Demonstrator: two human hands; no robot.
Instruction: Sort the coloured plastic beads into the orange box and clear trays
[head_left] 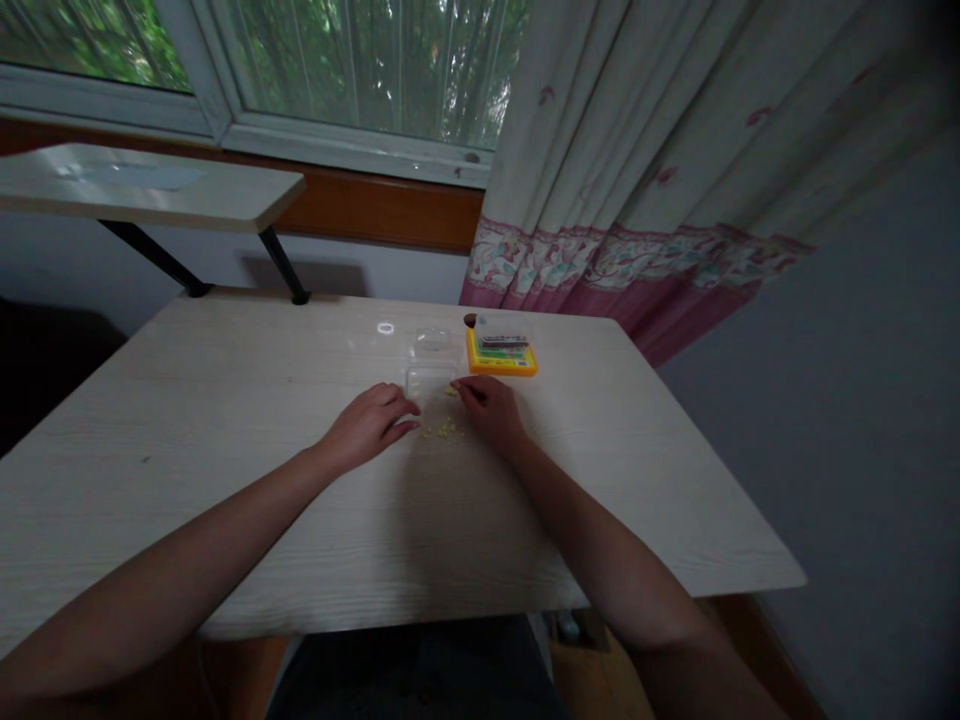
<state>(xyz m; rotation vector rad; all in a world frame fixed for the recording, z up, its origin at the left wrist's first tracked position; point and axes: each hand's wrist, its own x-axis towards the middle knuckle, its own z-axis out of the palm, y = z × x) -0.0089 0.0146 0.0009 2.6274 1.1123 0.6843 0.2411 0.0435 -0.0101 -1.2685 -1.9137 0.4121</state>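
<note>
A small clear plastic box stands on the table with its transparent lid tipped back behind it. My left hand is beside the box's near left corner, thumb and fingers apart with nothing visible between them. At the near right corner, my right hand has its thumb and fingertips pinched together. A pale yellow bit shows right by those fingertips, but what they hold is too small to make out. Several tiny pale yellow pieces lie scattered on the table between my hands, in front of the box.
Behind my right hand sits a yellow-orange box with a clear cover and dark items inside. A small dark brown round object is next to it. A raised shelf on black legs stands at the back left. The curtain hangs behind the table.
</note>
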